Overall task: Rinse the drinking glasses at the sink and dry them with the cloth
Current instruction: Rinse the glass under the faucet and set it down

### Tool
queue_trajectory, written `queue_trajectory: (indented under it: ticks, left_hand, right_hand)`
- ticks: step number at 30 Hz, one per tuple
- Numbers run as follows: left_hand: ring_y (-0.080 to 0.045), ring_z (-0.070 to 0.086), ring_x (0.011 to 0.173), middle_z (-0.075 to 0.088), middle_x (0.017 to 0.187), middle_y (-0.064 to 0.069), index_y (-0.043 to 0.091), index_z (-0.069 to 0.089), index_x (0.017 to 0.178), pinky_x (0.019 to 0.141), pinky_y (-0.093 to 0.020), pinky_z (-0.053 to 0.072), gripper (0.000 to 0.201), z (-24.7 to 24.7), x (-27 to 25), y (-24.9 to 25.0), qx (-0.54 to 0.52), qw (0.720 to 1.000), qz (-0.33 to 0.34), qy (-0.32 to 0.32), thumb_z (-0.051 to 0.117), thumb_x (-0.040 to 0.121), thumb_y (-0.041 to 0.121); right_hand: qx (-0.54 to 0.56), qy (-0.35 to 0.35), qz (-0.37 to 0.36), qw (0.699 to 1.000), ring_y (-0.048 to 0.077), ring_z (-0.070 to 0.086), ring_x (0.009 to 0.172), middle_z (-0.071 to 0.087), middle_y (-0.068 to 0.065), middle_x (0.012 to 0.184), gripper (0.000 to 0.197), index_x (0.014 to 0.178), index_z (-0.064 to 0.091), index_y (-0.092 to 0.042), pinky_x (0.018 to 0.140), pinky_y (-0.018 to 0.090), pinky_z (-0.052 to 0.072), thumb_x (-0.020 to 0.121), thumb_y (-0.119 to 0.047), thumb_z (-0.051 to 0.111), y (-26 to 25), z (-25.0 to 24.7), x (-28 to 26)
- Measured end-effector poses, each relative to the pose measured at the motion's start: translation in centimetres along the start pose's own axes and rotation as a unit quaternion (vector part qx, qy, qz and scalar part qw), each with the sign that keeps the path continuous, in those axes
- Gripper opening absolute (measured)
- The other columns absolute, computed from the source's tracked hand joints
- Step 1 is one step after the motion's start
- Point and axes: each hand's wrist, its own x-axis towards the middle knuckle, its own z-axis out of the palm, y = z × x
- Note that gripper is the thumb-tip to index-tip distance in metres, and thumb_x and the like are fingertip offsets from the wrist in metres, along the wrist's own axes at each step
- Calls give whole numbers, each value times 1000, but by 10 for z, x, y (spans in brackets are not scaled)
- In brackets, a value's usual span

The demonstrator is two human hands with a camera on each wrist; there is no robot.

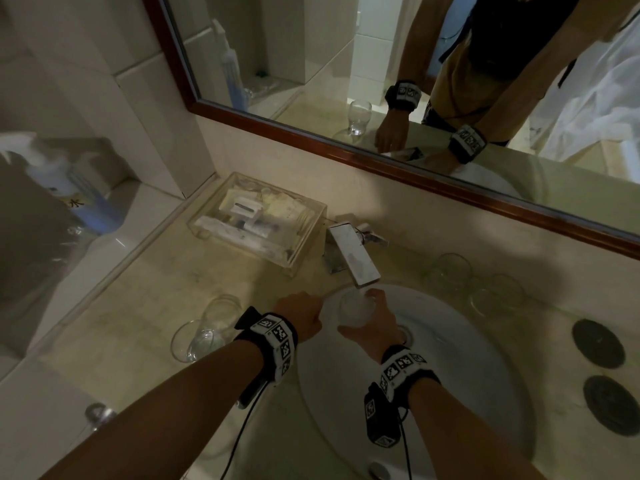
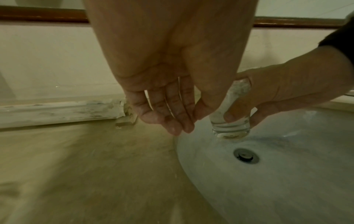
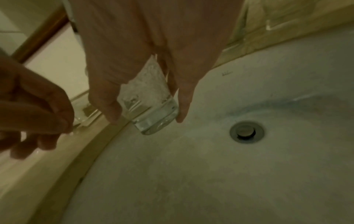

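My right hand grips a clear drinking glass upright just under the faucet spout, over the white sink. The glass is full of white, bubbling water, with my thumb on one side and my fingers on the other. My left hand hangs over the sink's left rim beside the glass, fingers straight and relaxed, holding nothing. Two more glasses stand on the counter to the left, and several glasses stand to the right of the faucet.
A clear plastic box of toiletries sits behind the left glasses, against the wall. Two dark round coasters lie on the counter at the far right. A spray bottle stands on a ledge at the far left. The drain is right of the held glass.
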Motion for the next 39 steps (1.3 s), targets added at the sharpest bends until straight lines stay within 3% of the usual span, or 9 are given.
queue_trajectory:
  ticks: [12,17,24,27,29,31,33,37,39]
  left_hand:
    - [-33,59,95,60,106,-15,7,55,103,74,-33,45,20,1,0,-2,-9,1000,-8,-7,48,92,22]
    - [-32,59,96,59,108,-14,7,55,103,78,-36,47,21,0,-1,-4,-9,1000,-12,-4,48,92,24]
    - [-32,59,96,60,108,-14,7,56,103,78,-36,47,22,0,1,-3,-13,1000,-15,-10,49,92,24]
    - [-33,59,98,59,110,-14,7,56,105,80,-36,47,23,1,0,-3,-12,1000,-19,-10,49,92,24]
    - [-33,58,98,59,110,-15,7,56,105,79,-35,46,22,1,-1,-5,-11,1000,-19,-9,49,92,24]
    - [-33,59,98,59,109,-15,7,56,104,77,-34,45,22,0,-1,-7,-9,1000,-20,-9,48,93,23]
    - [-33,59,98,59,109,-15,7,56,104,77,-35,45,21,0,-2,-10,-9,1000,-22,-9,48,93,23]
    - [-33,59,97,60,108,-14,7,56,104,78,-35,47,21,0,-3,-15,-10,1000,-25,-7,49,92,22]
    - [-33,59,96,60,108,-14,7,56,103,78,-36,48,21,1,-4,-17,-10,1000,-24,-9,49,92,23]
  right_hand:
    - [-74,4,3,997,23,52,109,49,-1,116,81,128,39,-23,86,36,49,61,-27,84,1,-10,1]
    - [-268,-65,2,961,30,38,121,43,2,123,87,137,30,-33,97,45,43,64,-42,77,-5,-28,6]
    - [-425,-144,-20,893,33,32,131,37,7,138,99,147,22,-24,104,44,40,69,-44,79,-14,-35,13]
    - [-412,-148,-6,899,33,31,134,37,7,141,101,148,21,-22,107,44,38,69,-46,79,-18,-31,17]
    - [-358,-146,10,922,29,45,127,46,7,137,103,148,22,-21,103,41,44,67,-50,78,-20,-29,20]
    - [-249,-138,19,958,19,66,95,66,6,111,97,146,25,-24,83,34,56,68,-47,78,-22,-28,22]
    - [-174,-126,29,976,10,67,73,71,0,89,89,144,25,-26,69,25,53,73,-45,75,-22,-27,23]
    - [-46,-86,70,993,15,65,88,63,-3,110,88,141,30,-31,80,31,55,67,-53,73,-14,-17,27]
    - [-48,-88,79,992,20,61,93,58,-2,114,86,142,26,-36,73,29,50,71,-54,71,-11,-14,28]
